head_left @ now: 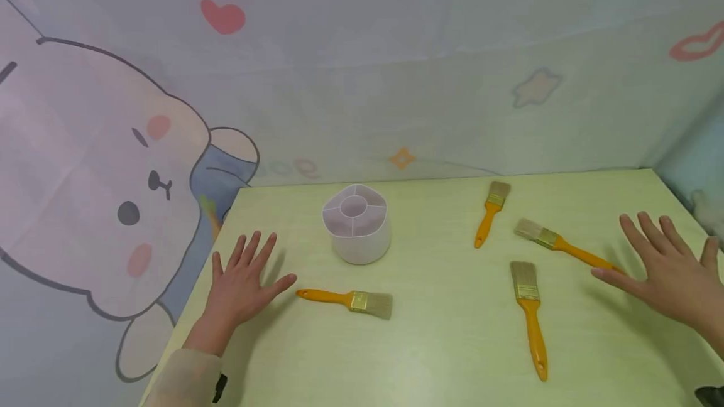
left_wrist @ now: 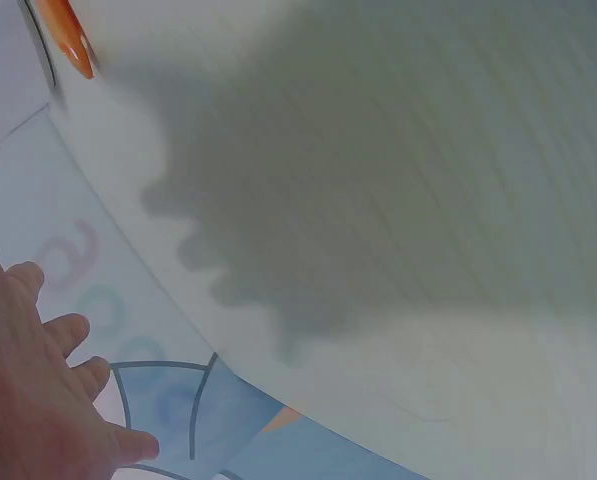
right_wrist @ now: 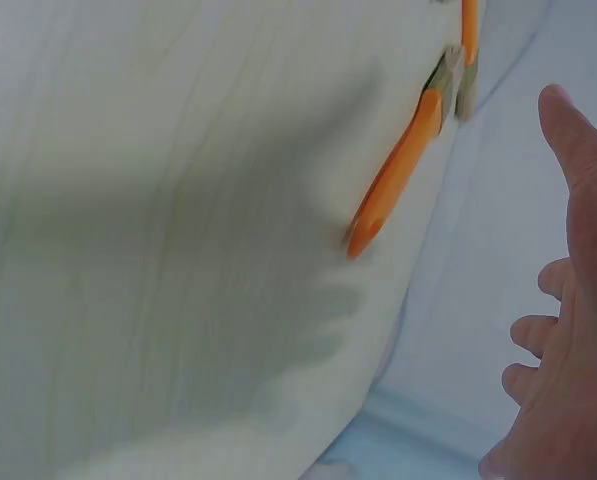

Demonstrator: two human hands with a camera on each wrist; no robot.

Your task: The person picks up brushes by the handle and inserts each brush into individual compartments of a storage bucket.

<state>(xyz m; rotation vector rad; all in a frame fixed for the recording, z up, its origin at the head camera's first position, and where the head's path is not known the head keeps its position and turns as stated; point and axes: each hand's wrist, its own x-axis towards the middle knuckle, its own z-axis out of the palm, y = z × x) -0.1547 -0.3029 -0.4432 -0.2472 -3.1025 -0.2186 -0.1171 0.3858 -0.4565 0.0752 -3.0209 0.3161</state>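
My left hand (head_left: 240, 284) is spread above the left part of the table, holding nothing, its thumb close to the handle end of a paintbrush (head_left: 345, 300) with an orange handle. Over the right side, my right hand (head_left: 673, 272) is spread too, and its thumb overlaps the handle end of a second paintbrush (head_left: 565, 249) in the head view. That brush lies apart below the hand in the right wrist view (right_wrist: 393, 185). Another paintbrush (head_left: 528, 316) lies nearer me, and one more (head_left: 492, 212) farther back. A white round organizer (head_left: 361, 240) with several compartments stands upright behind the left brush.
The pale yellow-green table (head_left: 441, 338) ends at a hanging cloth (head_left: 362, 99) printed with a cartoon bear (head_left: 102, 193). Another pale cloth (head_left: 698, 162) hangs along the right edge. Both hands cast shadows on the tabletop.
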